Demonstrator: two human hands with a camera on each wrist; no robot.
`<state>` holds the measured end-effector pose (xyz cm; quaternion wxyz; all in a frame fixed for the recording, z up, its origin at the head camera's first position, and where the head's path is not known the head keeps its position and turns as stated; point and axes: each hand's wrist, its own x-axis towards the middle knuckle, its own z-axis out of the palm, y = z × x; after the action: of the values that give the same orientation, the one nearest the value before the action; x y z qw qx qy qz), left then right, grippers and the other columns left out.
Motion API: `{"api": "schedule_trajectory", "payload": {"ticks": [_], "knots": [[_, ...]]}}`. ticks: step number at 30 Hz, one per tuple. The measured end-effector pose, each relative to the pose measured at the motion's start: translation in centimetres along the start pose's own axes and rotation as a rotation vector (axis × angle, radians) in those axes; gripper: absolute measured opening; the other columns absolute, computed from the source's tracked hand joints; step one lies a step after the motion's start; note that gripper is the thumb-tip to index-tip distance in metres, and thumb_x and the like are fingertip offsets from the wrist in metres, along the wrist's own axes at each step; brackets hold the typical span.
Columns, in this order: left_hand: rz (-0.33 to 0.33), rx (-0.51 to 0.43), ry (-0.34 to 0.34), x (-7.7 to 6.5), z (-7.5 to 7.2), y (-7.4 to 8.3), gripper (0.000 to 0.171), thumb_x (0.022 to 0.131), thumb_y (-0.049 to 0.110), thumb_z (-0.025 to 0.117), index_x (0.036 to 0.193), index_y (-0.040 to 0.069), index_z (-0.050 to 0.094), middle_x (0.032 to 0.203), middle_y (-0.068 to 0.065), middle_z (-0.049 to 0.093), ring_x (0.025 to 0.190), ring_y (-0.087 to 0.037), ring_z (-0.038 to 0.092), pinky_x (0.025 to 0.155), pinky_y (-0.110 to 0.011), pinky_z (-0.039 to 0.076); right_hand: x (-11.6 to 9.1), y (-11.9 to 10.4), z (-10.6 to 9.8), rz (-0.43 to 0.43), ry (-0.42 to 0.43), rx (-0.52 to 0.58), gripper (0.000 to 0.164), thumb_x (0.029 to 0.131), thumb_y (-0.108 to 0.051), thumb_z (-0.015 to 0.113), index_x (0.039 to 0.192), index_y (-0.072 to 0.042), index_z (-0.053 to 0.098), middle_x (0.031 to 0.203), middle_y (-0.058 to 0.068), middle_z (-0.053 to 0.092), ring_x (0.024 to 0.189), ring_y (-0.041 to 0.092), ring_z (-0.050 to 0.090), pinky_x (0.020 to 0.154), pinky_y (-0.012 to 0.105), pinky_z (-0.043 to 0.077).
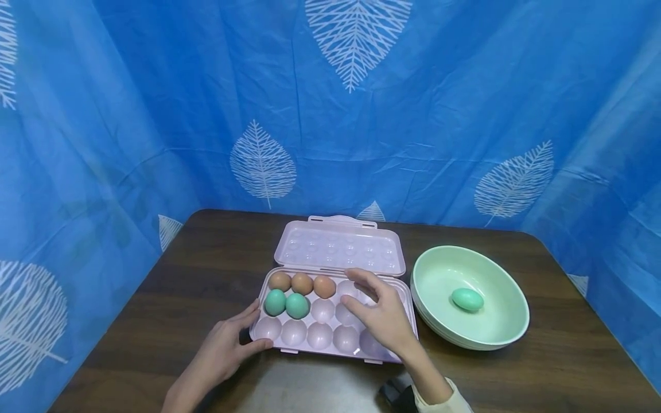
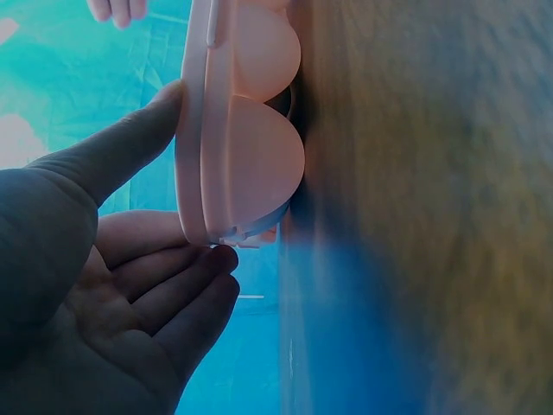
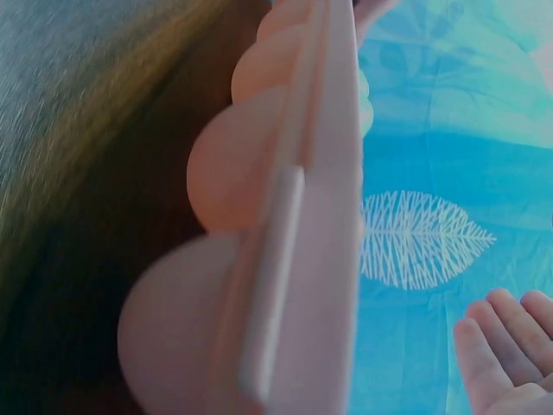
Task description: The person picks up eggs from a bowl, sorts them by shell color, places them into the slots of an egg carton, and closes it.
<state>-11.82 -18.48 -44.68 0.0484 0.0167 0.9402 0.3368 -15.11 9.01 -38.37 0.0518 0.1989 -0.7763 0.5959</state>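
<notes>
A lilac plastic egg box [image 1: 320, 337] lies with its lid [image 1: 338, 244] folded back. Three brown eggs [image 1: 302, 283] fill cups at the left of its back row. Two green eggs [image 1: 297, 306] sit in the left cups of the middle row. My left hand [image 1: 225, 343] touches the box's left end, thumb tip on the rim [image 2: 192, 164] and relaxed fingers beside the corner. Above the right part of the box hovers my right hand [image 1: 381, 310], thumb and fingers parted with nothing between them. In the right wrist view, its fingers [image 3: 484, 354] are apart from the box.
To the right of the box stands a pale green bowl [image 1: 434, 275], apparently stacked on another, with one green egg [image 1: 467, 299] inside. A dark object [image 1: 396, 393] is partly hidden by the right forearm. A blue leaf-print curtain [image 1: 413, 132] hangs behind the wooden table [image 1: 222, 252].
</notes>
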Motion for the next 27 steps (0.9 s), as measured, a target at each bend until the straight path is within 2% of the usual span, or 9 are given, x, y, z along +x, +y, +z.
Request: {"api": "schedule_trajectory", "payload": {"ticks": [9, 27], "knots": [[0.000, 0.006, -0.004, -0.2, -0.3, 0.1, 0.080, 0.068, 0.049, 0.074, 0.132, 0.008, 0.048, 0.141, -0.009, 0.038, 0.124, -0.033, 0.040, 0.094, -0.052, 0.036, -0.2, 0.2, -1.1, -0.037, 0.048, 0.000, 0.038, 0.078, 0.005, 0.067, 0.114, 0.010, 0.056, 0.112, 0.017, 0.060, 0.109, 0.031, 0.055, 0.094, 0.036, 0.042], [-0.003, 0.005, -0.019, -0.1, -0.6, 0.4, 0.078, 0.070, 0.049, 0.072, 0.131, 0.007, 0.049, 0.141, -0.009, 0.037, 0.124, -0.033, 0.039, 0.095, -0.053, 0.036, -0.2, 0.3, -2.4, 0.012, 0.082, 0.031, 0.040, 0.078, 0.006, 0.067, 0.116, 0.010, 0.054, 0.114, 0.017, 0.059, 0.109, 0.026, 0.055, 0.095, 0.036, 0.042]]}}
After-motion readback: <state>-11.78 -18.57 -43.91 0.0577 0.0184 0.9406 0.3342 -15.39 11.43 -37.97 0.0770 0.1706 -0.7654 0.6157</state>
